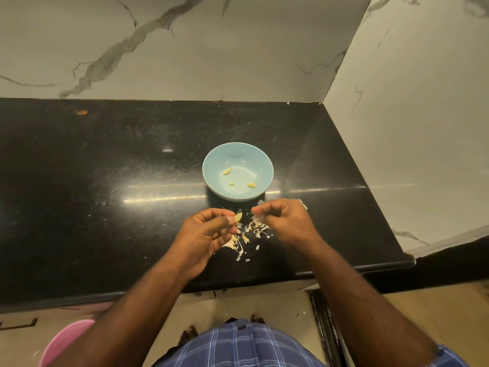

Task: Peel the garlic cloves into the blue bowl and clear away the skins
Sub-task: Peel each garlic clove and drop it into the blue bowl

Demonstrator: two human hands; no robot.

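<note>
Head view, looking down on a polished black stone worktop (105, 181) set against a white marble-veined wall.

Left hand (209, 231): thumb and forefinger pinched on one pale yellow garlic clove (238, 216), which sticks out past the fingertips toward the other hand. Holding it by one end leaves the free end exposed for stripping; the clove looks mostly bare already.

Right hand (281, 221): fingers curled in, tips pinched on a thin whitish scrap of papery garlic skin (256, 211). A further flake shows at the outer edge of this hand; whether it is held or only stuck there, cannot tell.

Both hands hang just above a loose heap of pale papery skins (246, 235) on the worktop, directly between them and the near edge. Working over the heap keeps the litter in one patch, which should make the later clearing easier.

The round light-blue ceramic bowl (211, 165) stands just beyond the hands, near but apart from the skin heap. Inside lie three small yellow peeled pieces (227, 171), well spread on the bottom. Placement close ahead means a short reach to drop each clove.

Judgement: peeling in progress, this clove near done and due for the bowl. Skins not yet cleared. A pink round container (66, 340) sits low at the left, below the worktop edge; possibly meant for waste, unconfirmed.
</note>
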